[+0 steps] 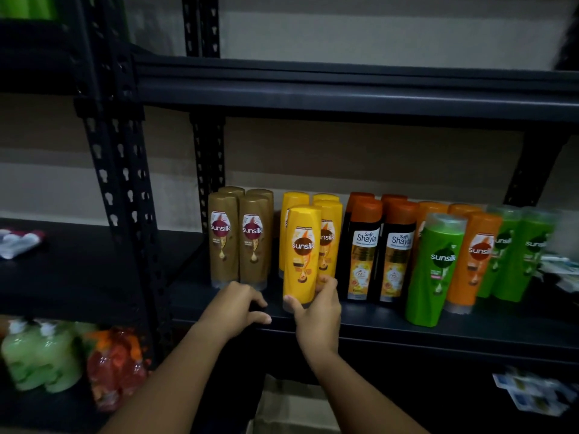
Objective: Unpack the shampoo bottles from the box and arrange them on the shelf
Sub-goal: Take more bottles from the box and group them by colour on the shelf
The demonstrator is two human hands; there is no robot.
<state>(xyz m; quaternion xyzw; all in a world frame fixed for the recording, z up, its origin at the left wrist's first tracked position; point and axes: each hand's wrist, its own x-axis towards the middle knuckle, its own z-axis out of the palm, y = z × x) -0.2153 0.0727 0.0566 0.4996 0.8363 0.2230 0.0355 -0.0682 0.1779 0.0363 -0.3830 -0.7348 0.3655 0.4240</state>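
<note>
Right hand (316,305) grips base of yellow plastic Sunsilk shampoo bottle (301,255), upright on black metal shelf (376,324). Left hand (241,305) loosely curled, empty, at shelf edge.

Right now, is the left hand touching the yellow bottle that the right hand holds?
Apart. The head view shows dark shelf between the left hand and the yellow bottle; only the right hand grips its base.

**Around the shelving**

Pale green pump bottles (40,355) stand low on the left, just beside a red-orange shrink-wrapped pack (114,368). A white and maroon packet (18,241) lies on the left unit. Blurred pale packets (560,270) sit far right, blue-and-white sachets (532,391) below them. A beige wall (376,32) runs behind.
</note>
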